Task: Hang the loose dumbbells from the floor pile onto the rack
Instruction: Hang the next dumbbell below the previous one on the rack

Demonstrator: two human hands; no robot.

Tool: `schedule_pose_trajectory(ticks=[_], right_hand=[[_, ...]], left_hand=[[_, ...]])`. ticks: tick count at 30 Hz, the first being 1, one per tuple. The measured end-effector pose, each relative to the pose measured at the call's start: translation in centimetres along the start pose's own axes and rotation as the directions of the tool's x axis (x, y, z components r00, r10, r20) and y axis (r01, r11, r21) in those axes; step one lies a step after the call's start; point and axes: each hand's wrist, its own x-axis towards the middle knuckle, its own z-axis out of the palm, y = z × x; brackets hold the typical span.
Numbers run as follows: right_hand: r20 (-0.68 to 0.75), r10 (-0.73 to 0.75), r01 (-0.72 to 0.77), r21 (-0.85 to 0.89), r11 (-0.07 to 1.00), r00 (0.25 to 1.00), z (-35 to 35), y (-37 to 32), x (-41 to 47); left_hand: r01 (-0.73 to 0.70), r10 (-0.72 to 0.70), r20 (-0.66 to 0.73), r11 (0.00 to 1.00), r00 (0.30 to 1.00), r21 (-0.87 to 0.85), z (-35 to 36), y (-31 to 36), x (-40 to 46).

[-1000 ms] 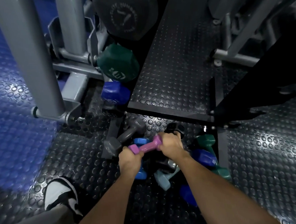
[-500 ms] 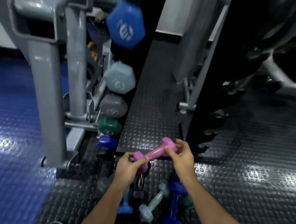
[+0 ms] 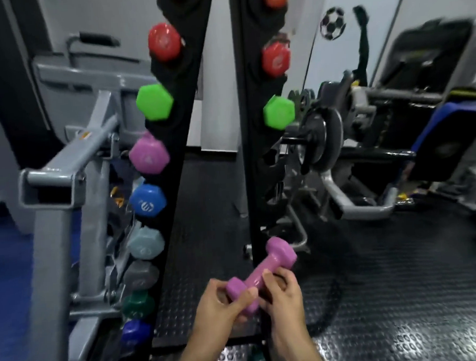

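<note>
Both hands hold the purple dumbbell (image 3: 259,275) low in front of the rack (image 3: 190,72): the left hand (image 3: 224,302) has its fingers curled shut round the near head, and the right hand (image 3: 282,294) is wrapped closed round the bar, probably to turn it level for hanging. A matching purple weight (image 3: 149,154) already sits on the rack's left edge, under a green one (image 3: 154,102), and the empty notches on the right edge below the other green weight (image 3: 279,111) look like its place. A grey machine frame (image 3: 66,189) crowds the left side and a barbell plate (image 3: 321,137) stands near the right edge.

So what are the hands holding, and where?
A purple dumbbell: left hand on its near head, right hand around the handle.
</note>
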Motion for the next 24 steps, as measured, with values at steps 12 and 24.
schedule_pose_trajectory(ticks=[12, 24], right_hand=[[0.072, -0.202, 0.210, -0.128, 0.969, 0.977, 0.6, -19.1, 6.5], [0.128, -0.071, 0.107, -0.298, 0.948, 0.989, 6.5, -26.3, 17.9]], left_hand=[[-0.369, 0.359, 0.089, 0.915, 0.929, 0.162, 4.9, 15.3, 6.7], [-0.510, 0.497, 0.126, 0.801, 0.859, 0.313, 8.2, 19.6, 13.8]])
